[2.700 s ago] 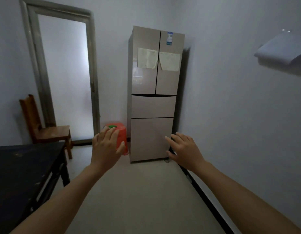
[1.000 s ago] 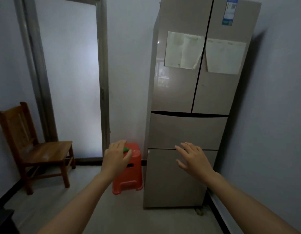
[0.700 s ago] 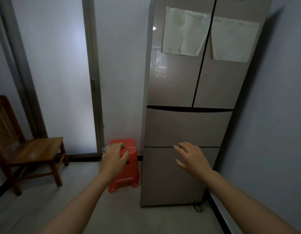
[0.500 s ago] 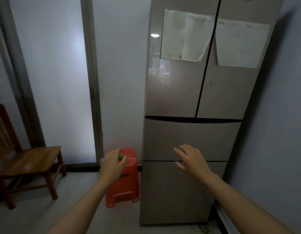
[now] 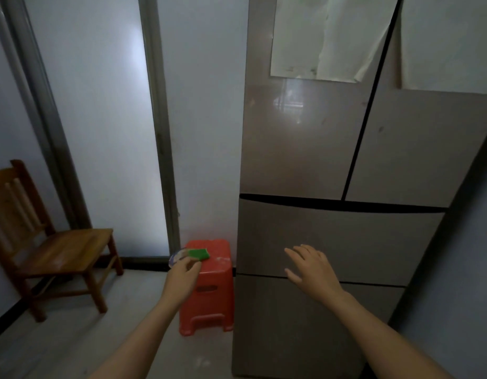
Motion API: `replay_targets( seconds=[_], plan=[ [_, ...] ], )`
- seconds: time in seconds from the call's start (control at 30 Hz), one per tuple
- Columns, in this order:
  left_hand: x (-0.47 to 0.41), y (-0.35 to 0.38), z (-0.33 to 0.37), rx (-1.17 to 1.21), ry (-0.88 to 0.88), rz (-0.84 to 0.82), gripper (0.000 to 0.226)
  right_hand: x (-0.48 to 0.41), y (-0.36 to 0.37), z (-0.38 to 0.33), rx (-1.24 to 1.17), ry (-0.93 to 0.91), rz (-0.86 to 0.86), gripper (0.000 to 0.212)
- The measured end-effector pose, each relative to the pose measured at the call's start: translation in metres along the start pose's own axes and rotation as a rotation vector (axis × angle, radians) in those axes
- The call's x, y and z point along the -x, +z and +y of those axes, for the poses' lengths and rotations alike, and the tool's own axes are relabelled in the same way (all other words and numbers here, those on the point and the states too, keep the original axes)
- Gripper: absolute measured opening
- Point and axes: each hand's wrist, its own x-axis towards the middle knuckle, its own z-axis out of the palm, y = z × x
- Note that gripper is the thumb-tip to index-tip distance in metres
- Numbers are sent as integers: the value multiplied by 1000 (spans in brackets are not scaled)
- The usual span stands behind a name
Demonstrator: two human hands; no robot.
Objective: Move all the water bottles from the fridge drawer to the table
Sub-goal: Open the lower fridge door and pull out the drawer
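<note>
My right hand (image 5: 310,272) raised, fingers spread, in front of upper fridge drawer (image 5: 373,242), near its lower edge; contact unclear. Drawer shut, contents not visible. My left hand (image 5: 182,280) loosely curled, holding nothing, at near corner of red stool (image 5: 212,294), just beside green object (image 5: 199,253), left of fridge (image 5: 305,146).

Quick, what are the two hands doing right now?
Left hand: loosely curled, holding nothing.
Right hand: open, fingers spread, holding nothing.
</note>
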Motion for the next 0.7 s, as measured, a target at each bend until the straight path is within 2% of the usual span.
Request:
replay_targets(
  seconds=[0.13,0.3,0.4,0.5,0.6,0.7],
  plan=[
    [-18,22,-5,74,-113,-68,24,-13,17,8,-1,59,-62,55],
    [-49,46,0,198,-240,-173,17,-37,26,19,-17,97,-79,56],
    [-75,60,0,162,-194,-197,18,-62,26,23,-21,122,-45,56],
    [-109,69,3,127,-134,-220,36,-92,29,22,-6,143,-43,57],
    [-143,77,10,197,-82,-229,46,-125,34,23,6,172,-84,60],
    [-177,85,17,264,-62,-324,52,-156,42,22,6,223,-123,64]
  ],
)
